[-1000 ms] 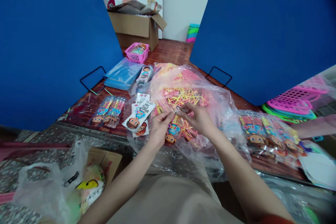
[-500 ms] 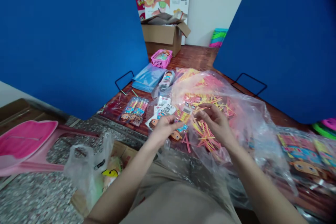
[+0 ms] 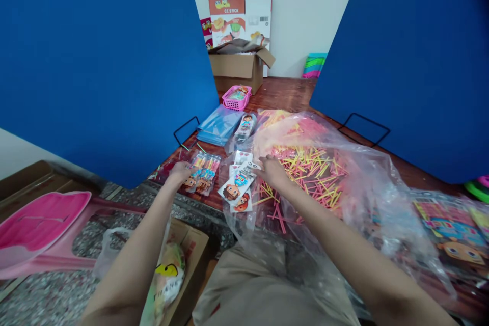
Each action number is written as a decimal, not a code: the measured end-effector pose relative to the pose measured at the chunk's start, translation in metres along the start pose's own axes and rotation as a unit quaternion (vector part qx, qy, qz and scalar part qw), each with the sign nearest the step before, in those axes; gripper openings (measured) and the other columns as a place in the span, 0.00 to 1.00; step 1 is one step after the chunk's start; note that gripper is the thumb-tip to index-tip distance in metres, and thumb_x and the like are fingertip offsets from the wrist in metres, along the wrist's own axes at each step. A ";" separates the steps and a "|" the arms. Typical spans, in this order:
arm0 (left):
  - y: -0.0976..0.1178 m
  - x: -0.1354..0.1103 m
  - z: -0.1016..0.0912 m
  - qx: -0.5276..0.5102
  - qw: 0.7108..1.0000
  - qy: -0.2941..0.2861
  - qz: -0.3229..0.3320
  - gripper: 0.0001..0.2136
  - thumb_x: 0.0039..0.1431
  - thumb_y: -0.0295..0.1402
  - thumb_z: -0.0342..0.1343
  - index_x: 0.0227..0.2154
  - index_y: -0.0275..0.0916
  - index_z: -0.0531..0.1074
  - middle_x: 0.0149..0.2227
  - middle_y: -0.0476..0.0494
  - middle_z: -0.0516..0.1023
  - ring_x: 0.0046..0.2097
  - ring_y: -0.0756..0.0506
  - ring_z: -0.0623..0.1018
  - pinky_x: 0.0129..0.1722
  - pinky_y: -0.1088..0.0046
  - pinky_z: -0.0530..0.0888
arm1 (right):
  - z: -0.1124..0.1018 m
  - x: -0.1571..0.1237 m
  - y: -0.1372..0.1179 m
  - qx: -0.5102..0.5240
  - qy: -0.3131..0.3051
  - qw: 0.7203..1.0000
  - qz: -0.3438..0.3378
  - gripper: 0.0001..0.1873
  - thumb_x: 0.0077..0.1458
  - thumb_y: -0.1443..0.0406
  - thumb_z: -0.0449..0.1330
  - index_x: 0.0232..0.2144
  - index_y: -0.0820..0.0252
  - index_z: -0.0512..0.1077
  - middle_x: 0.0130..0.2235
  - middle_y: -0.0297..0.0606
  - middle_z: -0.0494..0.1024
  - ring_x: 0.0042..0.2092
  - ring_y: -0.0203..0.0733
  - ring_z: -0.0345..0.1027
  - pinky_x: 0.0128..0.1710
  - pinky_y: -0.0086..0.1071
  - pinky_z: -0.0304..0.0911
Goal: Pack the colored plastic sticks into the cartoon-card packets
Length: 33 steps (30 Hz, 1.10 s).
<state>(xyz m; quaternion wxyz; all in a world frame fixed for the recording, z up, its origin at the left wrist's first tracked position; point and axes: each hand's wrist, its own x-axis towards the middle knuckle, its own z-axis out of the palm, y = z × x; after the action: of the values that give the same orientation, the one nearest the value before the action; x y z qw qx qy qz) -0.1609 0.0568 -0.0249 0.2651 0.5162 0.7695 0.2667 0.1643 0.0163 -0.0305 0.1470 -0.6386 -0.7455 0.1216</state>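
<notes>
My left hand (image 3: 180,173) is at the left side of a group of clear packets (image 3: 206,170) filled with coloured sticks and printed with a cartoon face. Its fingers are closed on the edge of one packet there. My right hand (image 3: 274,172) reaches to a small pile of white cartoon-face cards (image 3: 235,186), its fingertips pinching the top card's upper end. Right of the cards, loose pink and yellow sticks (image 3: 309,168) lie spread on and in a large clear plastic bag (image 3: 355,163).
Behind lie blue plastic sheets (image 3: 217,125), a bundle of cards (image 3: 245,126), a pink basket (image 3: 237,98) and an open carton (image 3: 235,66). Blue panels (image 3: 95,61) stand on both sides. A pink chair (image 3: 46,219) is at left; more filled packets (image 3: 451,224) lie at right.
My hands have moved apart. The left carried a filled packet leftward to the group of packets; the right moved left from the sticks to the card pile. The view has tilted up slightly.
</notes>
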 end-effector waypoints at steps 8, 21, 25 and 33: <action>0.003 -0.017 0.009 0.201 0.949 0.139 0.198 0.19 0.54 0.47 0.54 0.39 0.35 0.73 0.41 0.29 0.77 0.46 0.33 0.74 0.47 0.59 0.66 | 0.013 0.018 0.000 0.072 -0.039 0.993 0.087 0.20 0.54 0.53 0.61 0.42 0.62 0.75 0.39 0.44 0.79 0.40 0.43 0.72 0.36 0.28 0.58; 0.086 -0.094 0.073 -0.039 0.931 0.051 0.360 0.21 0.55 0.40 0.58 0.51 0.38 0.71 0.44 0.37 0.76 0.47 0.39 0.74 0.47 0.64 0.68 | -0.009 0.001 0.003 0.243 0.198 0.949 -0.034 0.16 0.62 0.58 0.51 0.33 0.61 0.74 0.33 0.39 0.75 0.37 0.40 0.68 0.39 0.29 0.59; 0.106 -0.098 0.090 -0.174 0.931 -0.027 0.319 0.12 0.51 0.40 0.61 0.34 0.37 0.76 0.33 0.43 0.78 0.37 0.44 0.75 0.39 0.71 0.69 | -0.021 -0.014 0.002 0.346 0.228 0.910 -0.018 0.17 0.60 0.55 0.53 0.27 0.60 0.69 0.27 0.34 0.72 0.30 0.36 0.64 0.33 0.29 0.57; 0.120 -0.110 0.108 -0.165 0.935 -0.122 0.289 0.11 0.53 0.40 0.54 0.24 0.39 0.77 0.24 0.47 0.78 0.29 0.45 0.74 0.31 0.73 0.66 | -0.018 -0.035 0.010 0.416 0.208 0.883 0.060 0.22 0.54 0.48 0.57 0.21 0.58 0.63 0.20 0.27 0.63 0.24 0.33 0.56 0.27 0.27 0.53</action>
<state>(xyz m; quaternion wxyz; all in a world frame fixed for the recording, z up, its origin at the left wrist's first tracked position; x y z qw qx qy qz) 0.0274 0.0071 -0.0061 0.3501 0.6937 0.4938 0.3903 0.1853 -0.0169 -0.0198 0.5430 -0.5729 -0.5391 0.2938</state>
